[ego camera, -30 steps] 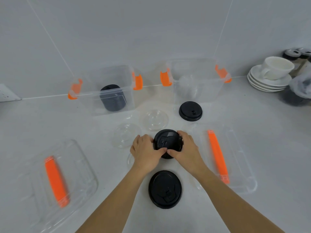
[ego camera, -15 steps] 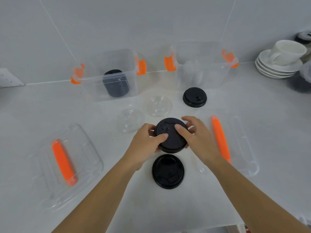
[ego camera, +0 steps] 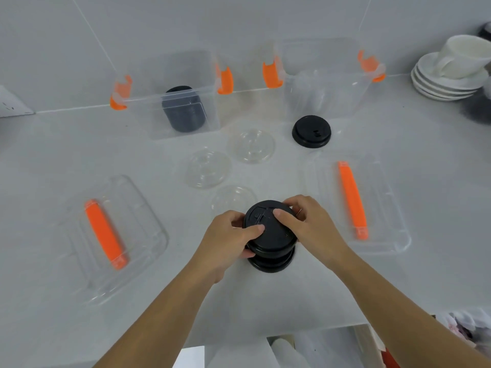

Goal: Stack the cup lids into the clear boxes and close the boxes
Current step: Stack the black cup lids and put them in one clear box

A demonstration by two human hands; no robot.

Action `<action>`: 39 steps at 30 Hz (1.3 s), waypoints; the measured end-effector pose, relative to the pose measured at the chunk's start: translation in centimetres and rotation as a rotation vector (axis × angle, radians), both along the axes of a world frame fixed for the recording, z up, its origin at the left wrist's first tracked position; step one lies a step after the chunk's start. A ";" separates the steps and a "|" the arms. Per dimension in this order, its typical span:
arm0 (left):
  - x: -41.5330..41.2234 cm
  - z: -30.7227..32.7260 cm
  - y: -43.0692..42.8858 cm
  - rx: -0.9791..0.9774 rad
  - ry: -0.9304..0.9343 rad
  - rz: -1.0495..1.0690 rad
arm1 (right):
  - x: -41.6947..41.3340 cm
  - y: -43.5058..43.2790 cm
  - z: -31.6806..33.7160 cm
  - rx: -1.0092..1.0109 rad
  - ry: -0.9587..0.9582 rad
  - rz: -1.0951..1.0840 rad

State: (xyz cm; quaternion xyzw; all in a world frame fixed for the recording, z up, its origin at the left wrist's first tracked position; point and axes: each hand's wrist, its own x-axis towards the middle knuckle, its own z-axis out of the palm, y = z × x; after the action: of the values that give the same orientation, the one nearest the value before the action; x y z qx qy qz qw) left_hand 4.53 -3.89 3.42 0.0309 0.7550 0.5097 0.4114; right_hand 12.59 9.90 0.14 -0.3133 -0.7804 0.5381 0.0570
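My left hand [ego camera: 228,240] and my right hand [ego camera: 310,224] together grip a black cup lid [ego camera: 273,235], held directly above a second black lid [ego camera: 271,262] lying on the counter. A third black lid [ego camera: 311,132] rests farther back. Three clear lids lie nearby: clear lid [ego camera: 251,145], clear lid [ego camera: 207,168], clear lid [ego camera: 233,199]. The left clear box [ego camera: 186,88] with orange latches holds a stack of black lids [ego camera: 183,110]. The right clear box [ego camera: 326,75] holds clear lids.
Two clear box covers with orange handles lie flat: one left [ego camera: 111,235], one right [ego camera: 356,203]. Stacked white saucers with a cup [ego camera: 451,73] stand at the back right. The counter's front edge [ego camera: 265,333] runs just below my forearms.
Both hands lifted the black lid off the counter and carried it toward me, over the second black lid. The camera view shifted too.
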 end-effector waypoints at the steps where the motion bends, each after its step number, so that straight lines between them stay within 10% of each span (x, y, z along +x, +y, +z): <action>1: 0.1 -0.1 -0.1 -0.004 0.002 -0.001 | 0.2 -0.2 -0.1 0.003 -0.003 0.001; 29: 0.0 -2.3 0.5 -0.070 -0.102 -0.072 | 0.1 -2.1 -1.8 0.103 -0.282 -0.010; 39: -1.5 -1.6 1.3 0.042 -0.153 -0.056 | -0.5 -2.3 0.1 -0.233 -0.061 -0.175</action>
State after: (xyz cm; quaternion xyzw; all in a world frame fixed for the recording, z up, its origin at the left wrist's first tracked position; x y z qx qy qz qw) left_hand 3.01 -2.60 1.86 0.0216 0.7095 0.5144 0.4812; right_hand 12.07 7.57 0.19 -0.4010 -0.6836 0.6084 0.0430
